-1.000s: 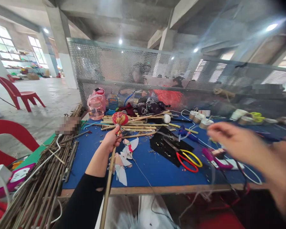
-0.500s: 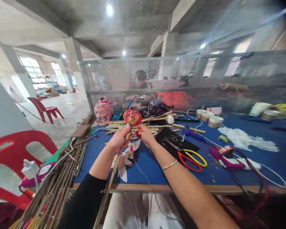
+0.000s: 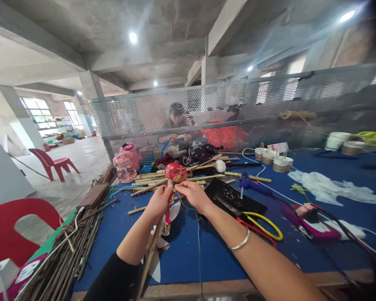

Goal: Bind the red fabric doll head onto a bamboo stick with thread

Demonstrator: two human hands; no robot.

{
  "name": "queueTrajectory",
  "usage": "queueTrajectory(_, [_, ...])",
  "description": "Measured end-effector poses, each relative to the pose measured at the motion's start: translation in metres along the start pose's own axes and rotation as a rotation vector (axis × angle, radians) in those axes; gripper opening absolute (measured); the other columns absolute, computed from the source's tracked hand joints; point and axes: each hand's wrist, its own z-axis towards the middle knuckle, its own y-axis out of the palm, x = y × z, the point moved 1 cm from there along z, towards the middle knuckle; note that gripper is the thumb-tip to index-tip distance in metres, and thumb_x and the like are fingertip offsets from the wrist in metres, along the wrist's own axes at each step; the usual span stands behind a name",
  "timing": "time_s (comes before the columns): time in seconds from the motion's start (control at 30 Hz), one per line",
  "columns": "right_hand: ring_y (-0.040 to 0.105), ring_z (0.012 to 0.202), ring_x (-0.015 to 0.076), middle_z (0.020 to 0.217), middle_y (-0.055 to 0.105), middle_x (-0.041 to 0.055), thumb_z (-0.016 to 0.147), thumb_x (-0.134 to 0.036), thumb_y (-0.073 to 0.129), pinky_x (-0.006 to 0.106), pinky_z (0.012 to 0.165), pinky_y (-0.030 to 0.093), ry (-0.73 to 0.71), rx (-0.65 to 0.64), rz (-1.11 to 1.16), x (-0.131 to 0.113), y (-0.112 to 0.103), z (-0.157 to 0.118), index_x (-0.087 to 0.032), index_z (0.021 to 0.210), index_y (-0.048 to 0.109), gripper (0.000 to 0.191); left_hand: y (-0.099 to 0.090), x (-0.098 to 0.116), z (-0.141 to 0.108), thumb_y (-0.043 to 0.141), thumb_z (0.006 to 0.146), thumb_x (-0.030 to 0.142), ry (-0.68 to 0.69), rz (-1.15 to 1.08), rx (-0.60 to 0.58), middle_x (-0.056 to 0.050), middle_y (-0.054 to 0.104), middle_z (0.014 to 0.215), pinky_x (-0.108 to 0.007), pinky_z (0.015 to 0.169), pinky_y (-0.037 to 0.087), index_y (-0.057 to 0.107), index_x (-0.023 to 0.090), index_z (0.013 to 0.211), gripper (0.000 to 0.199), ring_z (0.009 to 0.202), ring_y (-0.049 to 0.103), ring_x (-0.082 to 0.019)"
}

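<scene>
My left hand (image 3: 159, 200) is closed round a wooden stick (image 3: 148, 259) just below a round red bundle (image 3: 176, 172) at its top. The stick slants down toward the table's front edge. My right hand (image 3: 191, 193) is pinched right beside the neck of the bundle; a thin grey wire (image 3: 198, 238) runs down from near its fingers, but what the fingertips hold is too small to make out. White and pinkish scraps (image 3: 156, 265) lie under the left hand. Large scissors (image 3: 263, 225) with red and yellow handles lie beside my right forearm.
Thin sticks are piled at the left (image 3: 65, 242). Behind the hands are more sticks, a pink bottle (image 3: 125, 167) and a white ball (image 3: 219, 166). A blue glue gun (image 3: 253, 184) and white plastic (image 3: 332, 184) lie rightward. People sit beyond the mesh screen (image 3: 144, 117).
The view has shifted, so the table appears nearer. The red bundle has turned, showing more red, and my right fingers have closed in on its neck. Both hands appear slightly lower.
</scene>
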Motion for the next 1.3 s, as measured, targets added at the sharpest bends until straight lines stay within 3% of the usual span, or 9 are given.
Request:
queueTrajectory(0.17, [0.042,0.054,0.0104,0.056,0.054,-0.0024,0.068,-0.038,0.067,0.025,0.053,0.030,-0.118,-0.027,0.061,0.011,0.005,-0.004,-0.016,0.064,0.063,0.023,-0.007,-0.008,-0.007,0.047,0.082,0.057,-0.052,-0.231,-0.034,0.006,0.041,0.050,-0.014,0.033,0.012,0.043,0.018,0.069,0.041,0.033,0.024,-0.002])
queueTrajectory(0.43, [0.029,0.039,0.0039,0.046,0.042,-0.0089,0.050,-0.034,0.083,0.021,0.039,0.018,0.015,-0.142,0.343,0.018,0.003,0.000,-0.017,0.066,0.057,0.035,-0.006,-0.014,-0.009,0.037,0.089,0.053,-0.292,-0.491,-0.299,0.003,0.045,0.048,-0.010,0.026,0.008,0.048,0.014,0.066,0.046,0.028,0.018,0.001])
queueTrajectory(0.6, [0.016,0.035,0.0010,0.040,0.029,-0.0127,0.046,-0.032,0.086,0.019,0.036,0.005,0.256,-0.304,0.407,0.029,-0.012,-0.002,-0.015,0.066,0.056,0.040,0.000,-0.028,-0.007,0.035,0.090,0.052,-0.424,-0.497,-0.388,0.000,0.051,0.046,-0.011,0.025,0.016,0.054,0.012,0.068,0.049,0.026,0.029,-0.002])
queueTrajectory(0.7, [0.016,0.037,0.0005,0.041,0.029,-0.0128,0.045,-0.030,0.086,0.018,0.037,0.006,0.251,-0.299,0.443,0.032,-0.018,-0.002,-0.015,0.065,0.056,0.039,0.001,-0.036,-0.003,0.044,0.085,0.055,-0.351,-0.335,-0.374,-0.003,0.056,0.048,-0.016,0.028,0.028,0.057,0.012,0.068,0.047,0.032,0.044,-0.008])
queueTrajectory(0.87, [0.020,0.033,0.0005,0.039,0.037,-0.0114,0.050,-0.028,0.084,0.019,0.035,0.009,0.226,-0.232,0.424,0.024,-0.008,-0.004,-0.014,0.068,0.060,0.033,-0.009,-0.027,0.003,0.057,0.081,0.042,0.070,-0.304,-0.054,-0.004,0.066,0.068,-0.022,0.050,0.047,0.061,0.014,0.084,0.029,0.057,0.062,-0.014])
queueTrajectory(0.97, [0.036,0.035,0.0035,0.047,0.053,-0.0061,0.049,-0.030,0.084,0.018,0.035,0.021,0.212,-0.215,0.405,0.017,-0.001,-0.006,-0.014,0.073,0.064,0.035,-0.006,-0.021,-0.002,0.047,0.082,0.055,-0.002,-0.255,-0.127,-0.004,0.063,0.062,-0.025,0.046,0.045,0.059,0.015,0.087,0.042,0.049,0.059,-0.015])
queueTrajectory(1.13, [0.054,0.050,0.0118,0.060,0.063,0.0009,0.052,-0.034,0.083,0.023,0.047,0.040,0.152,-0.190,0.373,0.016,0.001,-0.005,-0.013,0.071,0.063,0.034,0.007,-0.024,-0.016,0.056,0.075,0.059,-0.101,-0.023,-0.129,0.002,0.056,0.063,-0.018,0.038,0.037,0.052,0.019,0.084,0.041,0.041,0.050,-0.008])
queueTrajectory(1.23, [0.053,0.051,0.0106,0.062,0.063,0.0009,0.057,-0.036,0.080,0.023,0.047,0.039,0.111,-0.187,0.309,0.018,-0.004,-0.003,-0.013,0.073,0.063,0.034,0.010,-0.027,-0.019,0.055,0.076,0.060,-0.063,-0.038,-0.139,0.009,0.038,0.053,-0.013,0.034,0.018,0.047,0.020,0.079,0.040,0.035,0.030,-0.002])
queueTrajectory(1.3, [0.042,0.042,0.0062,0.053,0.055,-0.0039,0.061,-0.039,0.078,0.020,0.040,0.029,0.099,-0.192,0.226,0.018,-0.009,-0.002,-0.014,0.074,0.062,0.033,0.009,-0.028,-0.019,0.055,0.076,0.058,-0.070,-0.073,-0.118,0.011,0.031,0.051,-0.014,0.035,0.011,0.045,0.021,0.077,0.039,0.034,0.021,-0.002])
